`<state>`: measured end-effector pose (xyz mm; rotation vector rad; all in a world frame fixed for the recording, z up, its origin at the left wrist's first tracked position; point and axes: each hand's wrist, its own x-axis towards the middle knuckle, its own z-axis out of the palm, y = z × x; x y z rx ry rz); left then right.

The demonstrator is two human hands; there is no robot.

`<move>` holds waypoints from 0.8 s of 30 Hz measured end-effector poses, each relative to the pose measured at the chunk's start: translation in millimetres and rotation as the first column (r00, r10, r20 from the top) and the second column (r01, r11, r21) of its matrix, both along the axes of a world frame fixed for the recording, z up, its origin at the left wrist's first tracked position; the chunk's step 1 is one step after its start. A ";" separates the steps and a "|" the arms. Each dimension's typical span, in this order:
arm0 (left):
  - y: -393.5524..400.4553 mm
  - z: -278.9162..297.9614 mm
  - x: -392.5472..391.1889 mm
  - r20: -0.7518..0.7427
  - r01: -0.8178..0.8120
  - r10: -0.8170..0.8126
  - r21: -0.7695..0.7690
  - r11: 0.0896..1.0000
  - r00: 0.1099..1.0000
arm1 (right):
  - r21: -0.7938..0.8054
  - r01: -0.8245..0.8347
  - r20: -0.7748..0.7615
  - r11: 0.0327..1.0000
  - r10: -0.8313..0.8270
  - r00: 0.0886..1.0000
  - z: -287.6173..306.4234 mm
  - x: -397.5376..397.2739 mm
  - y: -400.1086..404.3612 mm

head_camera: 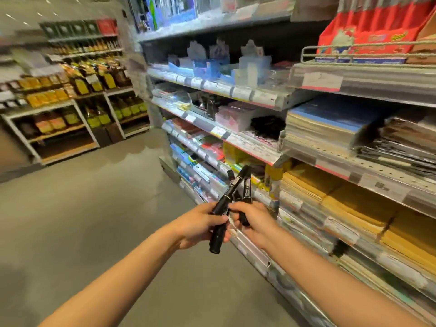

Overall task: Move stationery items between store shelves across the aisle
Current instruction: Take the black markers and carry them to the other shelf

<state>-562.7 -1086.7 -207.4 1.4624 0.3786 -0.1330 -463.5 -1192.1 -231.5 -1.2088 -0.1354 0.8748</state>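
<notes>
I can read nothing here. The black markers point(232, 192) carry white print on their barrels, too small and smeared for me to make out. The price tags point(322, 81) along the shelf edges show only pale blurs (the whole view is motion-streaked), and the red packages point(368, 27) up top bear yellow lettering I cannot decipher.

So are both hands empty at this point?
No, the left hand and the right hand each grip black markers, held together out in front of the stationery shelves.
</notes>
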 end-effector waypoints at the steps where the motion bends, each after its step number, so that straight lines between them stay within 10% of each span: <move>1: 12.0 2.6 -0.8 0.000 -0.011 0.011 -0.012 1.000 1.000 | 0.013 0.017 -0.018 1.000 -0.017 1.000 0.2 1.0 14.1; 12: 119.5 -5.2 32.9 -0.071 -0.051 0.039 -0.176 0.983 0.997 | 0.144 0.044 -0.079 0.989 -0.033 0.996 12.4 62.9 125.0; 24: 241.2 5.0 184.5 0.014 0.028 -0.026 -0.125 0.992 1.000 | 0.015 0.135 0.246 0.991 -0.135 0.960 12.8 190.6 200.9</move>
